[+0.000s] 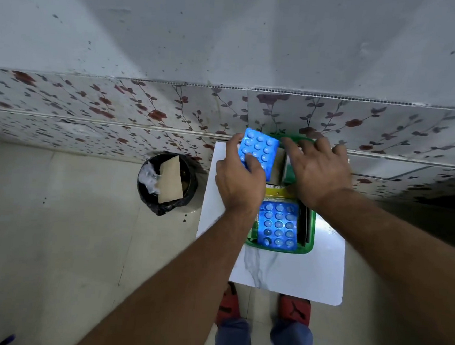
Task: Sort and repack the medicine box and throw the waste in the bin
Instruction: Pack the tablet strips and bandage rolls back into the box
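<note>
My left hand (238, 178) grips a blue blister pack (260, 150), held tilted above the far end of a green medicine box (309, 242). A second blue blister pack (278, 224) lies flat in the near part of the box, next to a yellow strip (276, 193) and dark upright packs (305, 223). My right hand (319, 170) hovers over the far right of the box with fingers spread, holding nothing that I can see; it hides the contents beneath. To the left, on the floor, stands a black bin (166, 183) with brown cardboard and clear plastic in it.
The box rests on a small white marbled table (281, 273) set against a flower-patterned wall (117, 110). Pale floor tiles spread to the left. Below the table's near edge are my red shoes (293, 309) and blue trousers.
</note>
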